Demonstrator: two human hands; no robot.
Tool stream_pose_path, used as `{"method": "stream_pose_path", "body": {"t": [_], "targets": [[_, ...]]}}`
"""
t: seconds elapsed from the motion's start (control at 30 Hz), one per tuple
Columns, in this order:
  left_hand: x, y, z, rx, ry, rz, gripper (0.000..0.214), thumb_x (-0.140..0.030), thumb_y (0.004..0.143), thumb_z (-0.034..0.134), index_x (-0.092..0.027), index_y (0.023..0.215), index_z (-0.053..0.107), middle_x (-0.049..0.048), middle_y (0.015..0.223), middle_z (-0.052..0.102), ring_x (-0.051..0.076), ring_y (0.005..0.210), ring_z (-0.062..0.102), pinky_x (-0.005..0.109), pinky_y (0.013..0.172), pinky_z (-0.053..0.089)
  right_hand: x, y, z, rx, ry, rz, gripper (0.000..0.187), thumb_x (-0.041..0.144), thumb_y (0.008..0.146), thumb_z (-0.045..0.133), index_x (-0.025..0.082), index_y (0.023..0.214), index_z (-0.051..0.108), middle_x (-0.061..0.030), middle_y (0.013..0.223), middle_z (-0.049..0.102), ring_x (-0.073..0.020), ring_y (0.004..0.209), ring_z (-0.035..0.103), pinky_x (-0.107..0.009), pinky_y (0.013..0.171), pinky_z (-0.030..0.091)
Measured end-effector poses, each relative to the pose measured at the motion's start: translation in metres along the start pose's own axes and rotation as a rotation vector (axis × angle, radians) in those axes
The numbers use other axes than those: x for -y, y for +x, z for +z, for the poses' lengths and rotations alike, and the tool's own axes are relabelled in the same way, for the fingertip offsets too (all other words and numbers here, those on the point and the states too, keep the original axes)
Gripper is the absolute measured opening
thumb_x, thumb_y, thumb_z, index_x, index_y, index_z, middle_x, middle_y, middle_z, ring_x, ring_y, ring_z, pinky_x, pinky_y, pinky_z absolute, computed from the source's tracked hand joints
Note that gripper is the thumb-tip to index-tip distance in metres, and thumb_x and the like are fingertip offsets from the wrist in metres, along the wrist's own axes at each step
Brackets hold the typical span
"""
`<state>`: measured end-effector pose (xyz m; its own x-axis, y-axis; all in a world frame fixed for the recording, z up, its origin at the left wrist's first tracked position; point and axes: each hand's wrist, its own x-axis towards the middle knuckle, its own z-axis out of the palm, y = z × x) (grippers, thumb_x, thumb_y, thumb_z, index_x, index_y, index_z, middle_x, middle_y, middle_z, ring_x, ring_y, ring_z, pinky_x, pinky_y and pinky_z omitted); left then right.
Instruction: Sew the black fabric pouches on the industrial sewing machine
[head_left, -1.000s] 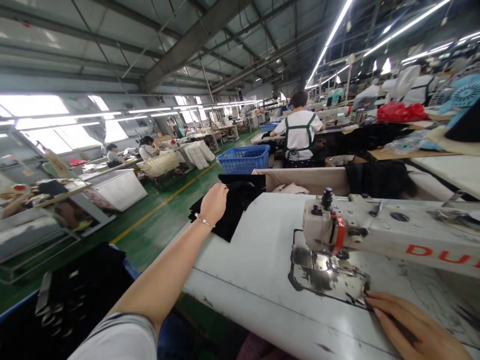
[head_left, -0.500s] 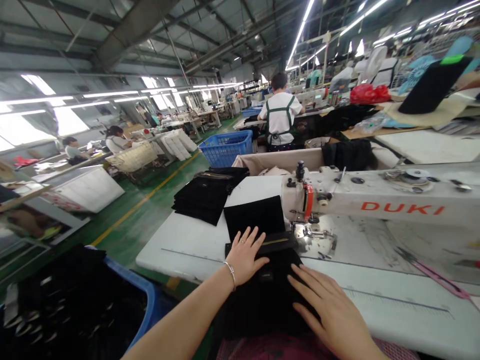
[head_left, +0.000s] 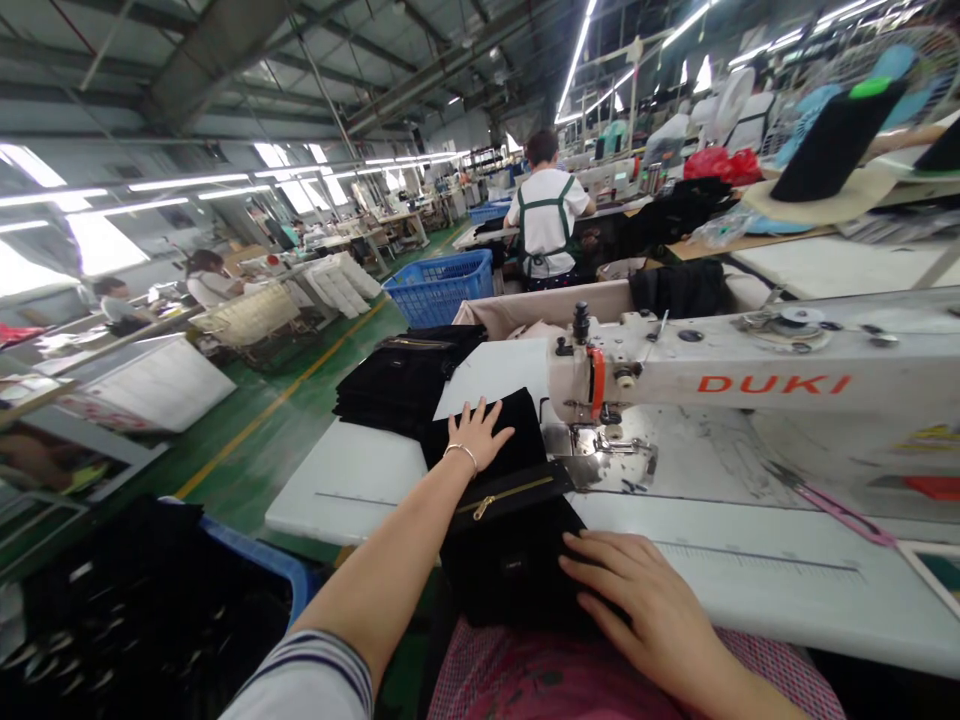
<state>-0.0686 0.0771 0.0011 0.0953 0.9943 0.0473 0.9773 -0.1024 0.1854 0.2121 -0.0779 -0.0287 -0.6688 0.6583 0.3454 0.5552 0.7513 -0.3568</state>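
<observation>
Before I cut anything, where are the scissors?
In the head view, the scissors lie at right on the worktop, in front of the sewing machine's arm.

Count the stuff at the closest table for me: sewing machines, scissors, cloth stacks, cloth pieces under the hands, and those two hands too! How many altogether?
Sewing machine: 1
Pink-handled scissors: 1
Black cloth stack, counted as one: 1
Black zippered piece under the hands: 1
Hands, left hand and right hand: 2
Total: 6

Both hands (head_left: 477,442) rest on black zippered fabric (head_left: 499,535).
</observation>
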Motion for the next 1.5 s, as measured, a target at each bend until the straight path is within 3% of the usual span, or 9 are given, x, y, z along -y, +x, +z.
{"method": "stream_pose_path", "body": {"t": [0.2, 0.33, 0.5, 0.6, 0.7, 0.93, 1.13, 1.33, 1.5], "targets": [[-0.045, -0.063, -0.007, -0.014, -0.113, 0.223, 0.040, -0.051, 0.087, 0.060, -0.028, 0.121, 0.060, 0.0049, 0.124, 0.055, 0.024, 0.118, 0.048, 0.039, 0.107, 0.035, 0.000, -0.001, -0.001, -0.004, 0.076, 0.040, 0.038, 0.022, 0.095, 0.048, 0.032, 0.131, 0.053, 0.0004, 0.137, 0.054, -0.0231, 0.125, 0.049, -0.046, 0.097, 0.045], [-0.058, -0.089, 0.003, -0.050, -0.189, 0.197, 0.056, -0.046, 0.070, 0.080, -0.021, 0.117, 0.062, 0.0065, 0.110, 0.056, 0.025, 0.104, 0.052, 0.040, 0.097, 0.043, -0.003, 0.001, 0.000, -0.026, 0.213, 0.108, 0.032, 0.019, 0.095, 0.048, 0.034, 0.121, 0.059, 0.0018, 0.127, 0.061, -0.0211, 0.120, 0.052, -0.045, 0.098, 0.044], [-0.057, -0.078, 0.006, -0.075, -0.270, 0.188, 0.027, -0.027, 0.073, 0.076, -0.016, 0.096, 0.066, 0.0064, 0.097, 0.056, 0.023, 0.095, 0.054, 0.039, 0.091, 0.045, -0.010, 0.016, -0.001, -0.100, 0.339, 0.280, 0.022, 0.022, 0.093, 0.053, 0.029, 0.112, 0.060, -0.0018, 0.111, 0.064, -0.0199, 0.106, 0.057, -0.041, 0.093, 0.048], [-0.063, -0.088, -0.009, -0.047, -0.324, 0.266, 0.004, -0.017, 0.078, 0.067, -0.017, 0.081, 0.064, 0.0034, 0.088, 0.058, 0.019, 0.087, 0.055, 0.032, 0.085, 0.045, -0.008, 0.027, -0.003, -0.170, 0.306, 0.346, 0.020, 0.027, 0.090, 0.059, 0.022, 0.110, 0.059, -0.0083, 0.109, 0.060, -0.0251, 0.105, 0.055, -0.047, 0.092, 0.047], [-0.070, -0.115, -0.038, -0.046, -0.401, 0.297, 0.007, -0.014, 0.083, 0.060, -0.018, 0.088, 0.061, 0.0011, 0.090, 0.060, 0.015, 0.085, 0.056, 0.027, 0.080, 0.045, 0.005, 0.035, -0.016, -0.230, 0.277, 0.319, 0.014, 0.030, 0.091, 0.058, 0.022, 0.102, 0.061, -0.0092, 0.110, 0.059, -0.0267, 0.107, 0.053, -0.049, 0.093, 0.045], [-0.076, -0.172, -0.088, -0.100, -0.884, 0.124, 0.010, -0.024, 0.086, 0.064, -0.020, 0.095, 0.065, 0.0008, 0.094, 0.063, 0.014, 0.086, 0.057, 0.025, 0.077, 0.044, 0.051, 0.044, -0.071, -0.326, 0.168, 0.034, 0.020, 0.021, 0.094, 0.054, 0.028, 0.111, 0.061, -0.0007, 0.133, 0.055, -0.0241, 0.131, 0.040, -0.054, 0.112, 0.028], [-0.080, -0.192, -0.087, -0.176, -1.068, 0.045, 0.014, -0.017, 0.083, 0.065, -0.019, 0.096, 0.066, 0.0019, 0.091, 0.062, 0.015, 0.084, 0.057, 0.023, 0.077, 0.046, 0.067, 0.049, -0.084, -0.471, 0.227, 0.025, 0.005, 0.023, 0.090, 0.062, 0.026, 0.094, 0.064, 0.0029, 0.102, 0.069, -0.0166, 0.101, 0.062, -0.043, 0.107, 0.037], [-0.084, -0.197, -0.086, -0.240, -1.051, -0.034, 0.008, -0.017, 0.080, 0.067, -0.018, 0.088, 0.069, 0.0023, 0.087, 0.065, 0.015, 0.082, 0.058, 0.022, 0.074, 0.048, 0.076, 0.050, -0.088, -0.412, 0.280, 0.105, 0.013, 0.028, 0.091, 0.059, 0.024, 0.079, 0.061, -0.0024, 0.090, 0.067, -0.0203, 0.088, 0.063, -0.039, 0.080, 0.049], [-0.085, -0.196, -0.082, -0.196, -1.230, -0.076, 0.014, -0.022, 0.080, 0.070, -0.017, 0.093, 0.067, 0.0020, 0.087, 0.064, 0.014, 0.079, 0.059, 0.022, 0.073, 0.049, 0.077, 0.049, -0.086, -0.382, 0.316, 0.155, 0.010, 0.025, 0.089, 0.059, 0.024, 0.079, 0.060, -0.0019, 0.091, 0.066, -0.0196, 0.088, 0.060, -0.037, 0.078, 0.049]]}}
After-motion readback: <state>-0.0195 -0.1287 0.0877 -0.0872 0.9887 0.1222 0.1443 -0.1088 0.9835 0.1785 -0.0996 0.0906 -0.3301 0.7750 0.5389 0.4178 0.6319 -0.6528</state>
